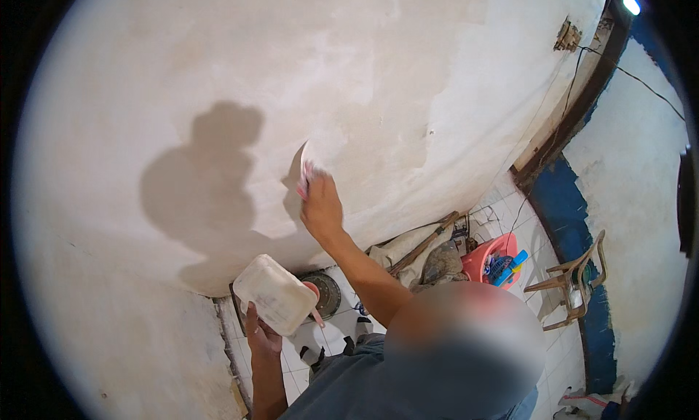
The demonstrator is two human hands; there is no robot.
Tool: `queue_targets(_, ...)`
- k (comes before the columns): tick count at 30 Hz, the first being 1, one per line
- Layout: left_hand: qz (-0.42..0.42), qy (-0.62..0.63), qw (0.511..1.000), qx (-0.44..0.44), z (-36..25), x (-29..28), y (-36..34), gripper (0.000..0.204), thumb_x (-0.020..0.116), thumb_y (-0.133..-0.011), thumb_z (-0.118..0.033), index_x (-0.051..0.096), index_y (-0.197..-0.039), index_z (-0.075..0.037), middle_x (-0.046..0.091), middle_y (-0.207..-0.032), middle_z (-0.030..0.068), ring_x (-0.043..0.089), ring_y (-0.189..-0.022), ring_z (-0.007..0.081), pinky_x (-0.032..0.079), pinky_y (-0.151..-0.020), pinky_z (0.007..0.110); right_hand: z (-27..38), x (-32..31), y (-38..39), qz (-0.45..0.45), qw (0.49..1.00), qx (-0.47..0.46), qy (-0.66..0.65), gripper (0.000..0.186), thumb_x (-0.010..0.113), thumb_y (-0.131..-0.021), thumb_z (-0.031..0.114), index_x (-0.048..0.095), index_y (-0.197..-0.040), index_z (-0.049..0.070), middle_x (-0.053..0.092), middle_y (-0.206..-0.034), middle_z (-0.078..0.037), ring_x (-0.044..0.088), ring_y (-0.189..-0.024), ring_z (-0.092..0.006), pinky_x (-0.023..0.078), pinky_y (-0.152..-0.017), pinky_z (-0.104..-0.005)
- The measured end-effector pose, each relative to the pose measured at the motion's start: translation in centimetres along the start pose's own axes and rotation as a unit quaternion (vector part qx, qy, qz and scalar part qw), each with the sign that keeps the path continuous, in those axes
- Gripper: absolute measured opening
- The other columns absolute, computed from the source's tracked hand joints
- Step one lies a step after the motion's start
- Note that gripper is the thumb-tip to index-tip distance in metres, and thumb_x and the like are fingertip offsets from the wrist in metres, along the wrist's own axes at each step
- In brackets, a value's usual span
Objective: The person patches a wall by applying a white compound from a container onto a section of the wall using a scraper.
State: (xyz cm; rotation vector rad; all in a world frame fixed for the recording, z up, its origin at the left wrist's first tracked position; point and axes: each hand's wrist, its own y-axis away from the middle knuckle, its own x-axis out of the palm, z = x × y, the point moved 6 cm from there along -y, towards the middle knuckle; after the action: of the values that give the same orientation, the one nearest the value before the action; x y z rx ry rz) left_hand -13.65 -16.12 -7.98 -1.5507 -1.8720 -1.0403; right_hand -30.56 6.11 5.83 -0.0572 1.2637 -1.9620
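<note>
My right hand [322, 205] is closed around a putty knife [303, 161] with a pale blade and reddish marks near the grip. The blade sits at the wall [393, 78], which carries patchy white and beige coating; whether its edge touches is hard to tell. Lower and to the left, my left hand [263, 336] grips a white rectangular plastic tray [275, 292] by its near edge. The tray is tilted, with greyish smears on its surface. My fingers behind the tray are hidden.
Below the tray, a round dark container [328, 295] stands on the tiled floor. A pink tub [484, 256] with blue and yellow items stands to the right, beside crumpled sacks [429, 263]. Farther right is a plastic chair [571, 285]. Wires [582, 56] hang near the wooden frame.
</note>
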Motion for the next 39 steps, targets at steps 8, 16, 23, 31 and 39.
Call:
queue_targets(8,-0.004,-0.008,1.0,-0.027,-2.9,-0.9,-1.4,0.053,0.059,-0.095,-0.03,0.043,-0.138,-0.005,0.058,-0.13,0.0116,0.058,-0.119,0.0267,0.048,-0.101,0.045,-14.9,-10.1,2.8,-0.237,0.889,0.309,-0.242,0.02,0.054,-0.085,-0.001,0.063,-0.102,-0.002,0.062,-0.08,-0.004,0.055,-0.067,-0.0112,0.043,-0.057,-0.0253)
queue_targets(16,-0.014,-0.014,1.0,-0.005,-6.2,-3.0,-1.4,0.051,0.056,-0.097,-0.031,0.043,-0.137,-0.001,0.057,-0.132,0.013,0.057,-0.12,0.0267,0.048,-0.102,0.044,-5.4,-8.6,-9.1,-0.189,0.941,0.274,0.06,0.024,0.059,-0.085,0.012,0.06,-0.105,-0.001,0.064,-0.101,-0.021,0.062,-0.096,-0.0368,0.05,-0.075,-0.0468)
queue_targets(23,-0.011,-0.023,0.999,0.021,-8.3,-3.9,-1.9,0.051,0.056,-0.097,-0.032,0.044,-0.136,-0.002,0.06,-0.129,0.0131,0.061,-0.115,0.0258,0.051,-0.098,0.044,1.6,-4.8,-1.7,-0.116,0.991,-0.013,0.066,0.019,0.061,-0.083,0.001,0.061,-0.102,0.001,0.063,-0.092,-0.017,0.062,-0.084,-0.0369,0.051,-0.071,-0.0423)
queue_targets(31,0.02,-0.044,0.999,-0.016,-6.5,-2.5,-3.3,0.049,0.057,-0.097,-0.032,0.046,-0.134,-0.002,0.06,-0.129,0.013,0.06,-0.116,0.0257,0.05,-0.099,0.044,-2.8,-3.4,-8.4,-0.198,0.924,-0.059,0.32,0.026,0.059,-0.08,0.006,0.063,-0.106,0.002,0.064,-0.092,-0.016,0.063,-0.085,-0.0349,0.054,-0.075,-0.0414)
queue_targets(39,0.041,-0.022,0.997,-0.063,-5.6,-2.0,-4.8,0.054,0.056,-0.097,-0.032,0.041,-0.139,-0.001,0.056,-0.133,0.014,0.056,-0.121,0.028,0.046,-0.103,0.046,-8.7,-8.5,0.3,-0.114,0.933,0.316,-0.129,0.016,0.056,-0.085,0.008,0.067,-0.089,-0.002,0.068,-0.077,-0.014,0.067,-0.067,-0.0255,0.052,-0.059,-0.0334)
